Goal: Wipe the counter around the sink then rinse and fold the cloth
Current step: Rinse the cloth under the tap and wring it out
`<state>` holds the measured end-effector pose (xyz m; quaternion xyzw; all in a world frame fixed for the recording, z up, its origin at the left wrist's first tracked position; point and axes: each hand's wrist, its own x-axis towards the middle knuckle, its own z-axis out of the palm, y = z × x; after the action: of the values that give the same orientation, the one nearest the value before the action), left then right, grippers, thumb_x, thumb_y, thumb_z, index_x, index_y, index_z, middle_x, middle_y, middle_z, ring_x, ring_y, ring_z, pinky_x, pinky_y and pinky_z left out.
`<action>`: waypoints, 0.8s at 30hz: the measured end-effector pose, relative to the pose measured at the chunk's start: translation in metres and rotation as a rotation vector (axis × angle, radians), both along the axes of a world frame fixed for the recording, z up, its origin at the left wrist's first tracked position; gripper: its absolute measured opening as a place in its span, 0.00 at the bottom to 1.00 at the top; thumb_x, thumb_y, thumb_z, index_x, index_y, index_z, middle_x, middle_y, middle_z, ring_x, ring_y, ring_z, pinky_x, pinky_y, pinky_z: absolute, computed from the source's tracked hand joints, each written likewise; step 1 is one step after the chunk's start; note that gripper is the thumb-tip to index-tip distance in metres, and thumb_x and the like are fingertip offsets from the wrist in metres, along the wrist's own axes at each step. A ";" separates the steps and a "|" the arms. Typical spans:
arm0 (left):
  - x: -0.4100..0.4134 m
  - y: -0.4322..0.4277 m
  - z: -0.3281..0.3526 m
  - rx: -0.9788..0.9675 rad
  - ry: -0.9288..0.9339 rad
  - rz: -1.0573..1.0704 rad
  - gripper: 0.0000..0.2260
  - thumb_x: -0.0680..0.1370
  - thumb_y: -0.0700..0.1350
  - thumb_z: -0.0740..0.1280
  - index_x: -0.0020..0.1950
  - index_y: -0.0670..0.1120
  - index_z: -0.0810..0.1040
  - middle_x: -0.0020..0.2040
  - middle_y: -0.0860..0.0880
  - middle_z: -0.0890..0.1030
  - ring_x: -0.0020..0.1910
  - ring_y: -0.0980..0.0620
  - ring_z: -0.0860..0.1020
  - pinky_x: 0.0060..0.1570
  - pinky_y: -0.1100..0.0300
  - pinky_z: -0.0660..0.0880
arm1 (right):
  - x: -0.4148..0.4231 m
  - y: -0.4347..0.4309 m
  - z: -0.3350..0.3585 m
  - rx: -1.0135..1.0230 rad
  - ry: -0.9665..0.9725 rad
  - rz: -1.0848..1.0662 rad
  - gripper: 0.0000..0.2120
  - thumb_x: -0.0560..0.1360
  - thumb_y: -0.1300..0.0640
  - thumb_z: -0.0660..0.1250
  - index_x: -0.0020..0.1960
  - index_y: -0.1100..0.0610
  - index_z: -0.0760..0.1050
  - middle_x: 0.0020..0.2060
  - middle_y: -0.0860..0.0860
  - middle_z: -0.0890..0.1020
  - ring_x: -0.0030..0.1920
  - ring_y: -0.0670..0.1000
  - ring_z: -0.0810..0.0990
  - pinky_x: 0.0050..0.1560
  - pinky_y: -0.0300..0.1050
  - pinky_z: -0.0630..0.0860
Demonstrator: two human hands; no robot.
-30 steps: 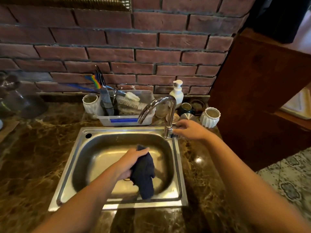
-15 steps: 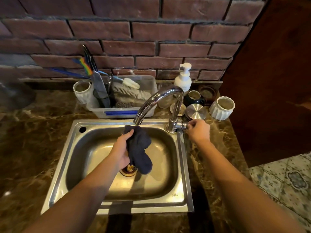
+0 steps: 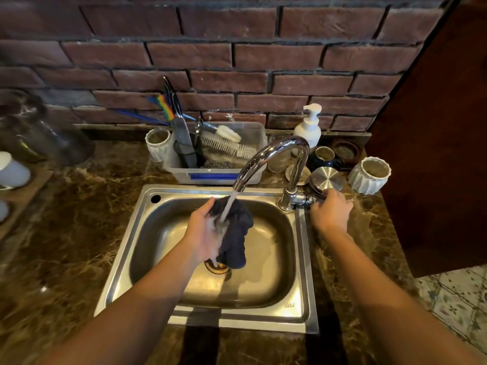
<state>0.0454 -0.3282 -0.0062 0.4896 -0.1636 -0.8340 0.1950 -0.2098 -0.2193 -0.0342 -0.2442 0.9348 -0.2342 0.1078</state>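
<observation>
Left hand [image 3: 203, 233] clutching dark navy cloth [image 3: 235, 233] under running chrome gooseneck tap [image 3: 276, 159], right hand [image 3: 330, 213] fingers curled round the tap's side handle [image 3: 308, 200]

The brown marble counter [image 3: 79, 219] carries a steel sink [image 3: 303, 259], a plastic caddy [image 3: 253, 177], and a white ribbed cup [image 3: 369, 177].

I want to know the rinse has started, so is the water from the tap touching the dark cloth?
Touching. The head view shows the water stream from the tap landing on the top of the dark cloth, held by the left hand.
</observation>
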 end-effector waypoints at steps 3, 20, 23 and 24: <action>0.008 0.005 0.004 -0.011 -0.008 -0.025 0.16 0.82 0.47 0.61 0.65 0.40 0.77 0.47 0.41 0.82 0.47 0.45 0.80 0.56 0.51 0.73 | 0.042 0.002 0.011 -0.202 -0.055 0.082 0.11 0.79 0.61 0.65 0.60 0.59 0.78 0.57 0.58 0.80 0.58 0.57 0.76 0.61 0.53 0.75; 0.019 0.026 0.028 -0.303 -0.210 -0.256 0.15 0.86 0.49 0.56 0.65 0.45 0.78 0.58 0.44 0.83 0.58 0.47 0.79 0.48 0.51 0.76 | 0.158 -0.030 0.029 -0.287 -0.596 0.462 0.08 0.76 0.56 0.71 0.39 0.49 0.77 0.41 0.50 0.84 0.46 0.53 0.82 0.54 0.54 0.80; 0.019 0.028 0.025 -0.414 -0.323 -0.249 0.11 0.83 0.45 0.63 0.61 0.45 0.81 0.52 0.44 0.85 0.53 0.48 0.83 0.46 0.52 0.77 | 0.150 -0.028 0.030 -0.336 -0.849 0.403 0.09 0.78 0.57 0.69 0.41 0.50 0.83 0.39 0.52 0.86 0.45 0.53 0.85 0.53 0.56 0.83; 0.020 0.029 0.026 -0.409 -0.321 -0.211 0.09 0.82 0.44 0.66 0.60 0.44 0.82 0.51 0.43 0.86 0.53 0.48 0.83 0.47 0.52 0.77 | 0.149 -0.028 0.031 -0.358 -0.943 0.385 0.08 0.80 0.58 0.68 0.45 0.52 0.84 0.41 0.54 0.87 0.47 0.55 0.86 0.53 0.55 0.83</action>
<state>0.0652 -0.2996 0.0194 0.5463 -0.4074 -0.7109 0.1736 -0.0607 -0.2472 -0.0031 -0.2940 0.6689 -0.4500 0.5135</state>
